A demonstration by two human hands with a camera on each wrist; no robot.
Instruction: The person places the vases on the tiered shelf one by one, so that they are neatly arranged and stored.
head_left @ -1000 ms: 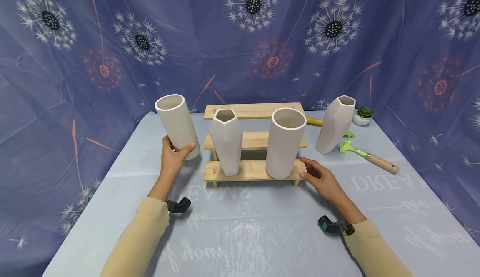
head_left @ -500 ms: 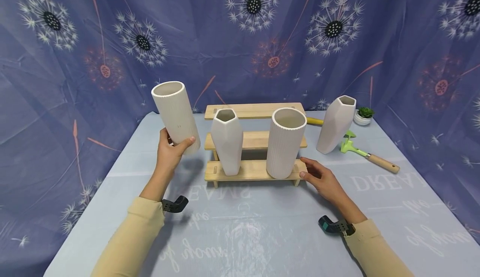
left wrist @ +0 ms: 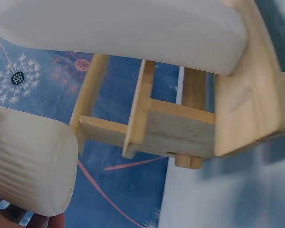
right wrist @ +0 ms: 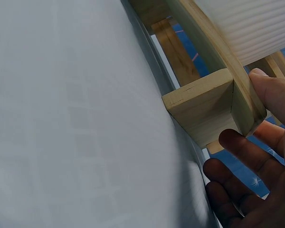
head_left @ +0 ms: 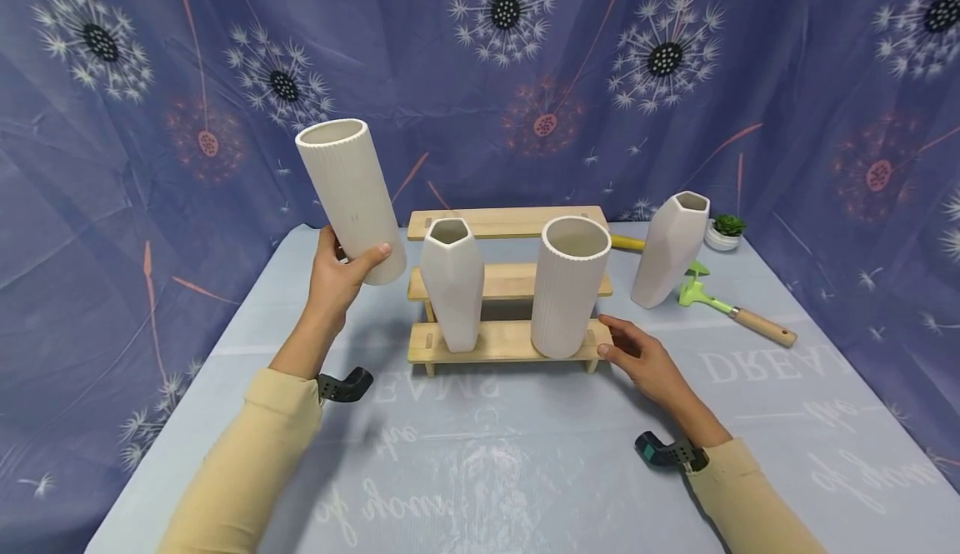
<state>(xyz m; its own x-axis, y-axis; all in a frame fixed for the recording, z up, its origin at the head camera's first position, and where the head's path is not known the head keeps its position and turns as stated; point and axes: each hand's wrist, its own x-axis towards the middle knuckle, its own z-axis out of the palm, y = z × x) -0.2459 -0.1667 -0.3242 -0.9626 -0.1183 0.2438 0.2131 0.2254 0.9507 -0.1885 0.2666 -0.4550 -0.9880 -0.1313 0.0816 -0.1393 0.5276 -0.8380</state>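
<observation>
My left hand (head_left: 335, 275) grips a white ribbed cylindrical vase (head_left: 352, 196) near its base. The vase is raised off the table, left of the wooden tiered stand (head_left: 510, 341), and its top tilts left. In the left wrist view the ribbed vase (left wrist: 35, 161) shows its lower end. With thumb above and fingers beneath, my right hand (head_left: 641, 358) pinches the right end of the stand's lowest board (right wrist: 232, 71). On that lowest board stand a faceted white vase (head_left: 455, 287) at left and another ribbed vase (head_left: 567, 296) at right.
Right of the stand, another faceted vase (head_left: 670, 250) stands tilted on the table. Near it lie a green hand rake (head_left: 738, 312) with a wooden handle and a yellow-handled tool (head_left: 627, 242). A small potted succulent (head_left: 724, 233) stands at the back right. A patterned curtain (head_left: 390, 54) hangs behind.
My left hand has lifted the ribbed vase higher, its rim rising against the curtain. The right hand and the stand have stayed in place.
</observation>
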